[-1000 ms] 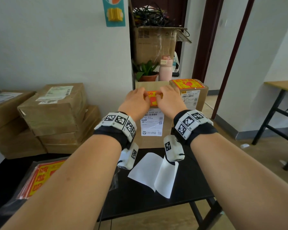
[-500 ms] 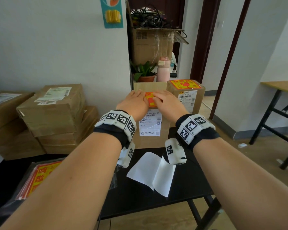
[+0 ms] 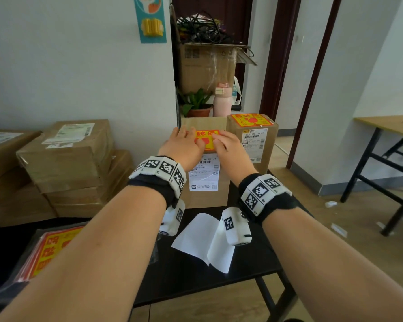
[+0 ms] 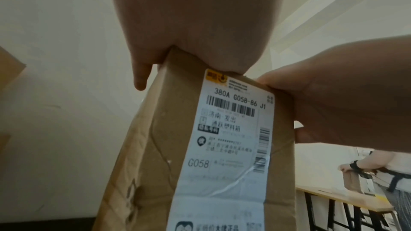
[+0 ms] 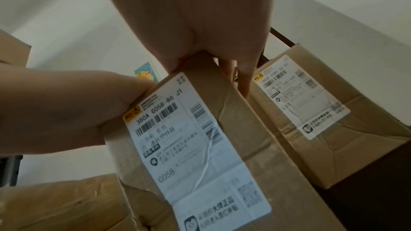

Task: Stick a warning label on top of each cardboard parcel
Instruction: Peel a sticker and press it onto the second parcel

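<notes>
both flat: left hand and right hand pressing thin, floppy label onto stiff box top; best smoothed from centre outward.

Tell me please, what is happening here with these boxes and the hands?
A person is sticking a yellow and red warning label on top of the tall parcel on the black table. The left hand and the right hand both press flat on it. The parcel beside it already carries a label on top. More labels wait at the left, and two peeled backing sheets lie in front.
</notes>
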Demonstrator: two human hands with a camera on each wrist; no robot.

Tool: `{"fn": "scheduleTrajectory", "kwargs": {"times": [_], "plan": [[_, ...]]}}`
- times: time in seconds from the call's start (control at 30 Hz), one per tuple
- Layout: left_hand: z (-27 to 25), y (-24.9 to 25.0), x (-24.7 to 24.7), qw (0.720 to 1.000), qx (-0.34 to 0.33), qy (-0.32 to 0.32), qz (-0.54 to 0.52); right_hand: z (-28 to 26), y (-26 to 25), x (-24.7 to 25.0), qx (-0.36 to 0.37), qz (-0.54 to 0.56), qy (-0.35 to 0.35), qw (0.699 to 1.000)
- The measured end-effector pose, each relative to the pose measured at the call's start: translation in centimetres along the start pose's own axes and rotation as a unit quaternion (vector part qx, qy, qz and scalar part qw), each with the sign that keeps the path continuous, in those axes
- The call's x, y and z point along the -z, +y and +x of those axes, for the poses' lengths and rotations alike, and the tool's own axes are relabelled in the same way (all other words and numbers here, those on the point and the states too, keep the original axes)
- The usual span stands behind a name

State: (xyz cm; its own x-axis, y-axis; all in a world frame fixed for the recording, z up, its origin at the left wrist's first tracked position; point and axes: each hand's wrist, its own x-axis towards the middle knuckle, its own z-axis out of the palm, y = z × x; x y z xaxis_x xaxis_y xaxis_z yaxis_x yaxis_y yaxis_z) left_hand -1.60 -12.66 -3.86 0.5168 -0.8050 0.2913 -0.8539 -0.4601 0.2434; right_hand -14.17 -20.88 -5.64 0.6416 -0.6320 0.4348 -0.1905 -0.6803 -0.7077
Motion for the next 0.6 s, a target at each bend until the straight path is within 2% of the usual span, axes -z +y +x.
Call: {"fn": "scheduleTrajectory", "kwargs": {"times": [0.13,0.27,0.33,0.43,0.6], "plan": [[-1.2,1.1,1.4,0.999,0.053,-0.006,-0.011,0.2,-0.7,1.0,-0.029,0.009,-0.02,0.999],[-2.4,1.8,3.0,0.992,0.081,0.096,-0.026,-0.8,-0.8,2.1,-0.063,-0.036,0.078,0.994],[-2.7,2.0,3.5,0.991,0.097,0.093,-0.013,-1.1,-0.8,2.5,-0.082,-0.074,0.093,0.99],[-2.7,1.8,3.4,0.993,0.093,0.063,-0.034,-0.9,-0.9,2.3,-0.064,-0.086,0.105,0.989],[-2.3,1.2,2.4,0.992,0.067,0.079,-0.075,0.3,-0.7,1.9,-0.043,-0.083,0.137,0.986]]}}
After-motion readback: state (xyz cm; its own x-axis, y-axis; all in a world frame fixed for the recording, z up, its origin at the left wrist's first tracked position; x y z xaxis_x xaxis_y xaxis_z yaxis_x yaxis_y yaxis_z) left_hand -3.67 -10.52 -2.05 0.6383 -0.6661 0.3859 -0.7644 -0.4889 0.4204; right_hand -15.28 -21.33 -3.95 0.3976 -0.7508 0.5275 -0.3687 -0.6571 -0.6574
